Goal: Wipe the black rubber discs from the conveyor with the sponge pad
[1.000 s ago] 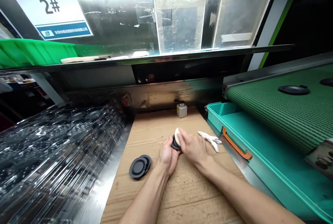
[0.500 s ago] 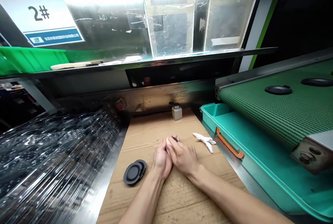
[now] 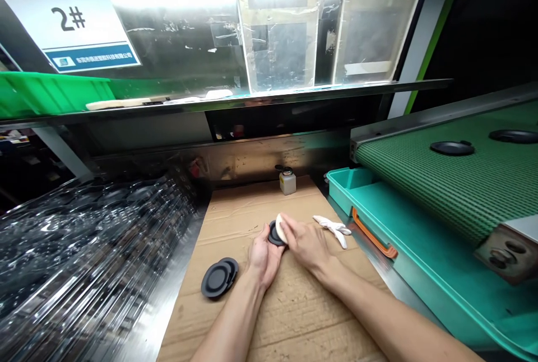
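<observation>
Over the cardboard sheet (image 3: 235, 208), my left hand (image 3: 263, 258) is closed round the edge of a black round disc (image 3: 273, 234), its recessed face turned up. My right hand (image 3: 305, 243) pinches a cream-white pad (image 3: 279, 227), possibly a sponge, which lies against the right side of that disc. Left of my left wrist, two similar black discs (image 3: 216, 279) overlap on the cardboard. A small whitish bottle (image 3: 288, 181) with a dark metal top stands at the far end. To the right of my right hand lies a crumpled white cloth or glove (image 3: 333, 228).
On the right, a green conveyor belt (image 3: 424, 182) carries black discs (image 3: 452, 148) above a teal bin (image 3: 424, 272) with an orange handle (image 3: 372, 234). Stacked clear plastic trays (image 3: 96, 238) fill the left. A metal shelf (image 3: 269, 100) with a green bin (image 3: 50, 94) crosses the back.
My right hand has shifted right and away from my left, with the pad. The disc and pad, mostly covered by my fingers before, now show. The view has shifted slightly.
</observation>
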`<state>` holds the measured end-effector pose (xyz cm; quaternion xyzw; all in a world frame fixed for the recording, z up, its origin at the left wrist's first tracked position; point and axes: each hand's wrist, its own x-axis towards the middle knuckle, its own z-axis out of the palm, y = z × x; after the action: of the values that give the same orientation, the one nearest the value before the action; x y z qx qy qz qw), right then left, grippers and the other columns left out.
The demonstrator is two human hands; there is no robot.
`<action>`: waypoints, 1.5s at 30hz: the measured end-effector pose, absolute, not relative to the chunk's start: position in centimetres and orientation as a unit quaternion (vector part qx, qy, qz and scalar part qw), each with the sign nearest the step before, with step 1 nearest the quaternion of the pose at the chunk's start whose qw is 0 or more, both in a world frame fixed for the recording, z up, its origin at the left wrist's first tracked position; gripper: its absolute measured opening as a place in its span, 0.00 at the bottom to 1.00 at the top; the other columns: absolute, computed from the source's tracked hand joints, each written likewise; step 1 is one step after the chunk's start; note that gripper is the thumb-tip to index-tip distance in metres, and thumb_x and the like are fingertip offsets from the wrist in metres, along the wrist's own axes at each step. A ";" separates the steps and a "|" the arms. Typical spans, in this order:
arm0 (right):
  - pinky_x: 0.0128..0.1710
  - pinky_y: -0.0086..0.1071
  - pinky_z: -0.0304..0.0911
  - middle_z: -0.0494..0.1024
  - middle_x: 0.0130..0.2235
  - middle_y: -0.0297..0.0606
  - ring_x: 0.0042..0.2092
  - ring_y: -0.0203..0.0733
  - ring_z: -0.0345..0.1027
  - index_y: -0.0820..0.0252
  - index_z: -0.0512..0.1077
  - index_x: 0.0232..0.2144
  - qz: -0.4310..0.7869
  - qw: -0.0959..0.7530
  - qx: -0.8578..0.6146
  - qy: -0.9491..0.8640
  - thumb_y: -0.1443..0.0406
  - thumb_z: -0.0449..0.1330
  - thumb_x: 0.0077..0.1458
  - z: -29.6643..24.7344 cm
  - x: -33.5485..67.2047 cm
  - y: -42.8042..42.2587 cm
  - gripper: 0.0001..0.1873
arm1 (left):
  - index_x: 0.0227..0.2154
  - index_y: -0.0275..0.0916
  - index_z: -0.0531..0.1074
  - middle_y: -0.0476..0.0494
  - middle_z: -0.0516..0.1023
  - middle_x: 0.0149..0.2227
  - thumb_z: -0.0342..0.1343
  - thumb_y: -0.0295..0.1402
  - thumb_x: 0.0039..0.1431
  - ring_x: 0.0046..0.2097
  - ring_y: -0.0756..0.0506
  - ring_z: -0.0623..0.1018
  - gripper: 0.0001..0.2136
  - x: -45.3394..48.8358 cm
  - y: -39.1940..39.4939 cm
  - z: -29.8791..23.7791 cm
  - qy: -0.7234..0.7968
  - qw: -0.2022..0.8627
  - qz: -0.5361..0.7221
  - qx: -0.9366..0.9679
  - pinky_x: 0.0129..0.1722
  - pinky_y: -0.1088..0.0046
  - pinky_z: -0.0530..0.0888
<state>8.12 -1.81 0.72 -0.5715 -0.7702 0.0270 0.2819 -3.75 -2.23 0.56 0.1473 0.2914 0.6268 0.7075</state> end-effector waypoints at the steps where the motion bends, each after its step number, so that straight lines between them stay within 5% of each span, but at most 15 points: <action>1: 0.35 0.30 0.63 0.80 0.41 0.36 0.38 0.43 0.75 0.42 0.65 0.57 0.026 0.281 -0.557 -0.781 0.53 0.45 0.65 0.8 8.2 -1.6 0.21 | 0.41 0.29 0.73 0.31 0.76 0.47 0.46 0.32 0.64 0.51 0.40 0.75 0.13 -3.7 -2.3 0.5 0.291 0.715 0.617 0.154 0.52 0.62 0.74; 11: 0.39 0.31 0.64 0.79 0.43 0.35 0.43 0.44 0.74 0.47 0.68 0.53 0.101 0.386 -0.596 -0.697 0.53 0.45 0.64 0.9 11.8 0.7 0.21 | 0.44 0.31 0.70 0.28 0.72 0.53 0.48 0.36 0.64 0.52 0.36 0.74 0.14 -4.4 -2.8 1.0 0.274 0.739 0.583 0.197 0.47 0.57 0.75; 21: 0.43 0.33 0.64 0.79 0.42 0.38 0.45 0.45 0.73 0.52 0.71 0.49 0.151 0.395 -0.606 -0.674 0.52 0.48 0.62 0.1 12.2 1.1 0.20 | 0.53 0.38 0.63 0.30 0.73 0.51 0.53 0.39 0.61 0.50 0.38 0.76 0.19 -4.7 -3.6 2.6 0.261 0.743 0.573 0.226 0.40 0.68 0.74; 27: 0.44 0.32 0.63 0.79 0.42 0.38 0.46 0.44 0.73 0.51 0.71 0.48 0.148 0.391 -0.601 -0.681 0.53 0.47 0.63 0.0 12.3 1.0 0.20 | 0.62 0.44 0.54 0.38 0.73 0.52 0.67 0.21 0.43 0.54 0.43 0.72 0.43 -2.2 -5.4 3.5 0.348 0.512 0.628 0.471 0.58 0.68 0.63; 30: 0.42 0.33 0.63 0.79 0.42 0.38 0.46 0.45 0.73 0.51 0.71 0.48 0.145 0.381 -0.606 -0.683 0.53 0.47 0.63 0.1 12.3 0.9 0.20 | 0.62 0.44 0.54 0.40 0.72 0.53 0.65 0.19 0.42 0.57 0.43 0.69 0.44 -1.3 -6.1 3.7 0.346 0.441 0.641 0.524 0.62 0.68 0.57; 45: 0.43 0.32 0.64 0.79 0.43 0.38 0.46 0.44 0.73 0.52 0.72 0.47 0.157 0.381 -0.600 -0.685 0.53 0.47 0.63 0.3 12.2 0.7 0.20 | 0.57 0.41 0.64 0.42 0.76 0.50 0.62 0.10 0.39 0.61 0.44 0.66 0.40 -0.9 -6.7 4.7 0.306 0.539 0.683 0.386 0.63 0.74 0.57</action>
<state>12.21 0.67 0.31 -0.6001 -0.6854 0.1571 0.3813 -0.89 -6.65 4.66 0.3857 0.3057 0.6834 0.5391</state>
